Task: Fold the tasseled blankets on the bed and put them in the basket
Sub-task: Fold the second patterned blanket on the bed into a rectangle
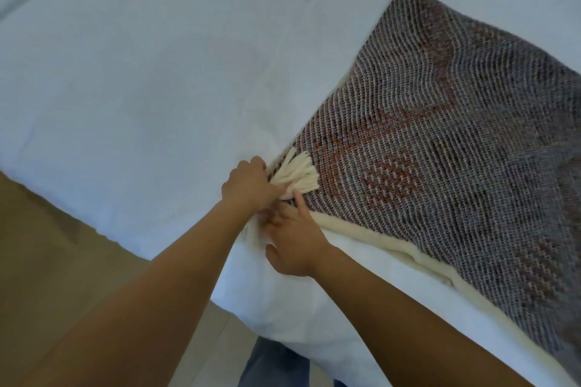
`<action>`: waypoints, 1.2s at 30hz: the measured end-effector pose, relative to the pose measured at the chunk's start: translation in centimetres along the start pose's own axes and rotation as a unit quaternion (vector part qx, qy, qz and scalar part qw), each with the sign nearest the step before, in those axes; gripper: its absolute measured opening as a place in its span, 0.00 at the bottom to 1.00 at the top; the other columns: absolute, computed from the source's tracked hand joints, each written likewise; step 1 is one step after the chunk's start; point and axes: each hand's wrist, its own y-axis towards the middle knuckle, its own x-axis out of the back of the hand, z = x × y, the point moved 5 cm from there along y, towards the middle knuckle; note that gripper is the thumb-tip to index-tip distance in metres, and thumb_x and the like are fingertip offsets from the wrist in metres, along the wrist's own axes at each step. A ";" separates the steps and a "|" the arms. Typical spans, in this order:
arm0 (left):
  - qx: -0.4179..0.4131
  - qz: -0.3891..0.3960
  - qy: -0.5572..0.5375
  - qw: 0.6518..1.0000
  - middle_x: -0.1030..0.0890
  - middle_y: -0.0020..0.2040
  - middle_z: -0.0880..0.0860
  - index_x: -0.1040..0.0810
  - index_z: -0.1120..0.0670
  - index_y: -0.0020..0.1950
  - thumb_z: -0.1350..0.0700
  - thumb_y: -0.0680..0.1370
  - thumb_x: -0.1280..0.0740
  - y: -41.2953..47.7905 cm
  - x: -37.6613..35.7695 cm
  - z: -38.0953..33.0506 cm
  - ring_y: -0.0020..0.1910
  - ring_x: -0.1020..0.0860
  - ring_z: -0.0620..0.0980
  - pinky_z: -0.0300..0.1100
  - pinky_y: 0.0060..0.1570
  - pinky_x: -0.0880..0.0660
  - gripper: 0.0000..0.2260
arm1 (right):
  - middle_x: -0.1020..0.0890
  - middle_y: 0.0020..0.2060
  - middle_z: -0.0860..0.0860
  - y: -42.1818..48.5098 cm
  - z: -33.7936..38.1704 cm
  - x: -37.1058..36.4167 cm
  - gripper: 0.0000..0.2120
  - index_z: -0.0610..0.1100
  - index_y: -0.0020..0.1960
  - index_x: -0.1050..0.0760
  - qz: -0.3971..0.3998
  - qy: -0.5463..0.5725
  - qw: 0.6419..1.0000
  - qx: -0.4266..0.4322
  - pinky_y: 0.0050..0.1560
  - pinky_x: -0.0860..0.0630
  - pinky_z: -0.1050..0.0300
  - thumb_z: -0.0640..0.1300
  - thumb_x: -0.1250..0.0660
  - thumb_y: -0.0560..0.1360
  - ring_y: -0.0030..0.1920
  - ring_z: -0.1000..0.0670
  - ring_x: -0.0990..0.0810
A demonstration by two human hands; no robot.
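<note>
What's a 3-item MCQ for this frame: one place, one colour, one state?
1. Where is the blanket? A) in a basket B) on the bed C) on the floor
2. What colour is the tassel? A) cream B) black C) green
3. What is the left hand doing? A) resting flat on the bed B) hanging idle C) gripping the blanket corner
Answers: 1 B, it lies spread over the white bed; 2 A, pale yarn stands out against the grey and rust weave; 3 C, its fingers curl round the corner at the tassel.
</note>
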 end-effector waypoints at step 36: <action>-0.304 -0.093 0.424 0.848 0.23 0.51 0.52 0.27 0.53 0.57 0.57 0.72 0.32 -7.8 -14.9 -12.2 0.48 0.24 0.52 0.47 0.47 0.28 0.15 | 0.29 0.59 0.43 -23.6 -16.1 -1.7 0.18 0.41 0.64 0.35 -0.035 0.004 0.921 -0.389 0.54 0.30 0.49 0.34 0.42 0.74 0.58 0.42 0.30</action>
